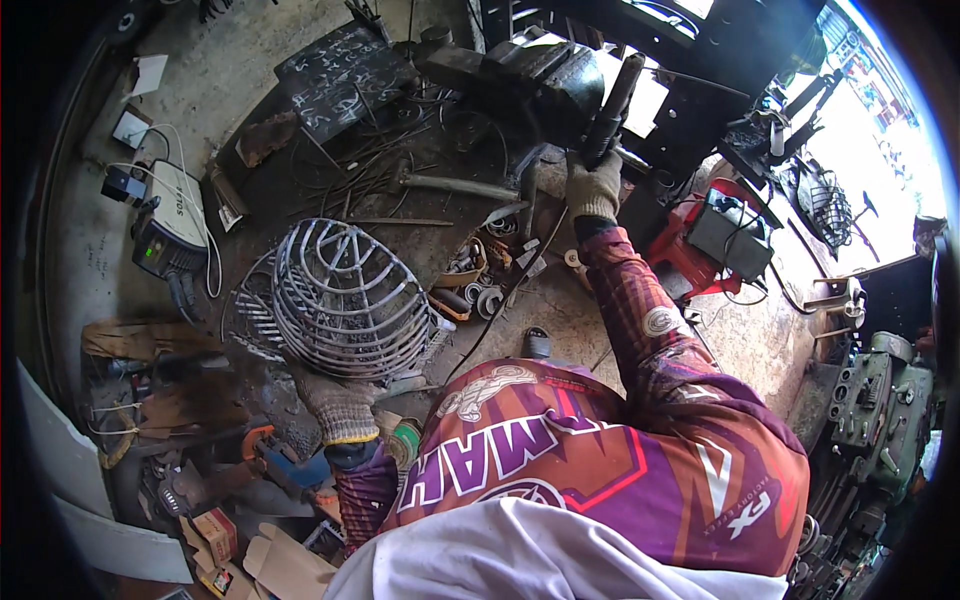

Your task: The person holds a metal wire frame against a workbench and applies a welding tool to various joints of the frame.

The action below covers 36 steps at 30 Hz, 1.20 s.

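My left hand (338,402), in a grey knitted glove, is at the lower left rim of a domed metal cage (350,290) made of curved bars and rings. Its fingers are mostly hidden against the rim, where they seem to grip it. The cage sits tilted on the cluttered dark workbench (385,235), with another barred metal piece (258,312) partly behind it. Out ahead and to the right, my right hand (595,188), gloved too, is closed around the lower end of a thick dark metal bar (615,110). That bar points up beside a bench vise (545,80).
A dark marked plate (345,80), thin rods and a pipe (460,187) lie on the bench. At left stands a white welding machine (175,215) with cables. A red plastic stool (675,245) carries a grey box (730,235). Green machinery (880,400) stands at right; cardboard boxes (285,560) lie lower left.
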Motion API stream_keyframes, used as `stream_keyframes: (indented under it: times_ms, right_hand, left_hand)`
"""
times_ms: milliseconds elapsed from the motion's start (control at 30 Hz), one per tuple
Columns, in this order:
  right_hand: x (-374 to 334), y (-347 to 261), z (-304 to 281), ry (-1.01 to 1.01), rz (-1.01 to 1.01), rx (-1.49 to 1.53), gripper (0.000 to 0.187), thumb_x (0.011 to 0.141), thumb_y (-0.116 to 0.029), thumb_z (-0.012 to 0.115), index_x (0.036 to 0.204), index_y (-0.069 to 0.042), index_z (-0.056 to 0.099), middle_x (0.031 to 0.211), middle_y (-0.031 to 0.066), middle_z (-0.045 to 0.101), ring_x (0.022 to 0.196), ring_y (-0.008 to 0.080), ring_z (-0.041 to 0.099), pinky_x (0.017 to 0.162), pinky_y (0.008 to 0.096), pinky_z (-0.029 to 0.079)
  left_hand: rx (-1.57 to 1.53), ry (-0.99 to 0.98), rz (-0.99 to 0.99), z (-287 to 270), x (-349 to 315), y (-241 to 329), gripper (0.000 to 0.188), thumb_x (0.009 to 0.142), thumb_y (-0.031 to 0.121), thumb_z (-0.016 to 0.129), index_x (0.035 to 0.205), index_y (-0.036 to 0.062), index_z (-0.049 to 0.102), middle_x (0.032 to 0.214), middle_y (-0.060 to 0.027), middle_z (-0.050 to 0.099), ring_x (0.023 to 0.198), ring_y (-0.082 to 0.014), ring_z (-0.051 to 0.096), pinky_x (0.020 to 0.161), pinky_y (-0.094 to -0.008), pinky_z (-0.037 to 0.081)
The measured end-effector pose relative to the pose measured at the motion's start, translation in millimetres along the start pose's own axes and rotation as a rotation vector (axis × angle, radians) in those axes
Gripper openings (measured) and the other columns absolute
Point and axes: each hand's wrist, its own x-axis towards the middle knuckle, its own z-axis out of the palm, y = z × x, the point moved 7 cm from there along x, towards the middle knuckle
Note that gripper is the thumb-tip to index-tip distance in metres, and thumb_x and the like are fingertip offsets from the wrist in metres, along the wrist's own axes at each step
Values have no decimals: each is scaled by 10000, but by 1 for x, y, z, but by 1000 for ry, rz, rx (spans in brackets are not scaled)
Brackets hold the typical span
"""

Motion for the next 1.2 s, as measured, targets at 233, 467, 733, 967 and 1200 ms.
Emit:
stream_keyframes:
  times_ms: [233, 467, 733, 967, 1200]
  right_hand:
    - [14, 18, 22, 78, -48, 150, 470, 861, -249, 834, 1191, -6, 605, 1065, 220, 728, 1020, 421, 701, 887, 486, 529]
    - [2, -15, 0, 140, -27, 265, 759, 775, -359, 939, 1285, 56, 560, 1141, 203, 728, 1039, 311, 701, 965, 413, 521]
    - [19, -15, -7, 103, -41, 19, 945, 740, -468, 894, 1396, 68, 475, 1218, 242, 677, 1148, 363, 673, 1021, 426, 504]
    - [24, -17, -11, 72, -159, -226, 841, 791, -391, 873, 1407, 35, 490, 1230, 205, 691, 1150, 329, 689, 1025, 419, 507]
    - [-5, -19, -12, -40, -157, -136, 861, 825, -390, 815, 1494, -32, 410, 1266, 195, 676, 1188, 335, 678, 1012, 428, 516]
  left_hand:
    - [39, 125, 75, -1, -8, 3, 768, 1028, 667, 416, 1610, 167, 388, 1664, -167, 356, 1491, -434, 373, 1203, -656, 324]
    - [10, 211, 88, -1, -12, 8, 740, 1036, 642, 422, 1603, 167, 402, 1667, -155, 363, 1487, -431, 389, 1207, -643, 327]
    - [-56, -13, 150, -14, -5, 17, 680, 1070, 595, 439, 1592, 161, 416, 1645, -154, 391, 1451, -429, 429, 1182, -658, 366]
    - [-70, -27, 151, -12, 9, 19, 671, 1047, 591, 505, 1555, 155, 471, 1609, -153, 444, 1405, -427, 481, 1142, -675, 409]
    - [-49, 49, 103, -18, 10, 17, 644, 1076, 596, 400, 1574, 191, 452, 1636, -114, 425, 1467, -402, 420, 1198, -665, 339]
